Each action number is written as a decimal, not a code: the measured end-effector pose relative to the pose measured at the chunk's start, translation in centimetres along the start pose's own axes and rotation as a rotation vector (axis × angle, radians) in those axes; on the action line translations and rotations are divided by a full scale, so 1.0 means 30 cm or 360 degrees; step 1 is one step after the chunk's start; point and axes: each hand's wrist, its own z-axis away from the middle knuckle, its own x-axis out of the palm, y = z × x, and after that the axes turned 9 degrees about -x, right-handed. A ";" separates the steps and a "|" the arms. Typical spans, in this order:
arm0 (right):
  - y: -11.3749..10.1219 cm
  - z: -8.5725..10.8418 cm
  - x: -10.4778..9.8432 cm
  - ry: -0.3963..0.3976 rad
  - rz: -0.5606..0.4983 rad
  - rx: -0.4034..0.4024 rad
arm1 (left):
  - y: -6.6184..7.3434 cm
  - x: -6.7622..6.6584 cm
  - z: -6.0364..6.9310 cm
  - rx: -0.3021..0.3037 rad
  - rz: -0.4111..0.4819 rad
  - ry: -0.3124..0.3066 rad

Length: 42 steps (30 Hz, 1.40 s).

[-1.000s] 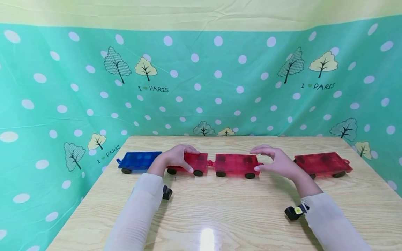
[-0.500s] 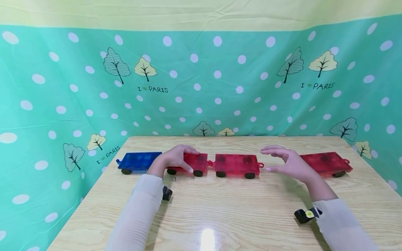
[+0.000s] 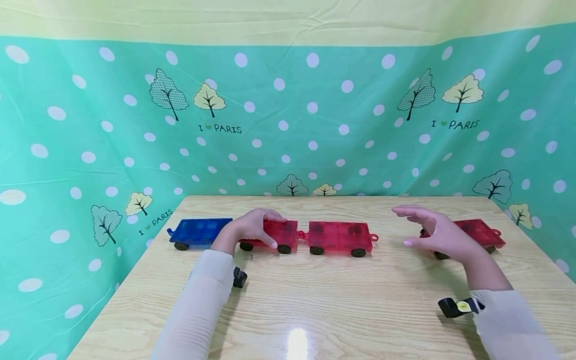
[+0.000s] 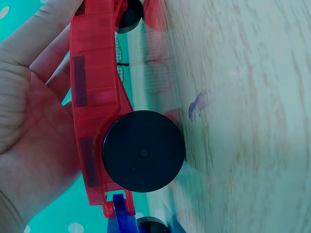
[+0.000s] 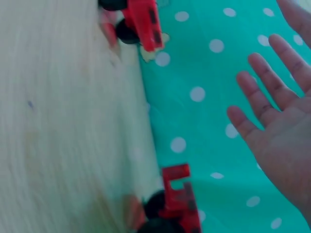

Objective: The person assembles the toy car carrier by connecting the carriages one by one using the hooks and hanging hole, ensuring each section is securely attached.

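I see an off-wht L sleeve w/ fine crosswise creases and a matching R sleeve, cuffs ending nr the wrists. L hand and R hand are bare. L cam is blk; R cam is blk, boxy, on a dk strap w/ a yel sticker, its mark too sm. for me to read.

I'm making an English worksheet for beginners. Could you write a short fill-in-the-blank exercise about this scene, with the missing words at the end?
1. The left hand grips a toy car coloured ____.
2. In the head view, the far-left car is coloured ____.
3. Altogether, ____ cars show on the table in the head view.
4. The right hand, with its fingers spread, is holding ____.

Missing words: red; blue; four; nothing.
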 end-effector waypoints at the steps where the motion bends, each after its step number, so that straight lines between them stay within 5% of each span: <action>1: -0.001 0.005 -0.008 -0.0010 -0.0022 -0.0022 | 0.000 0.000 0.000 0.0000 0.0002 -0.0001; 14: -0.012 0.077 -0.111 -0.0037 0.0156 0.0113 | 0.001 0.002 -0.003 -0.0045 0.0036 -0.0004; 22: 0.011 0.134 -0.181 -0.0044 0.0082 0.0074 | 0.003 -0.001 -0.006 -0.0029 0.0036 -0.0014; 29: 0.049 0.165 -0.237 0.0012 0.0380 0.0224 | -0.006 0.004 -0.013 -0.0026 0.0032 -0.0013; 32: 0.066 0.173 -0.252 -0.0015 0.0355 0.0258 | -0.012 0.009 -0.012 -0.0014 0.0007 -0.0010; 42: 0.127 0.190 -0.288 -0.0103 0.0378 0.0184 | -0.002 0.002 -0.002 -0.0006 0.0021 -0.0008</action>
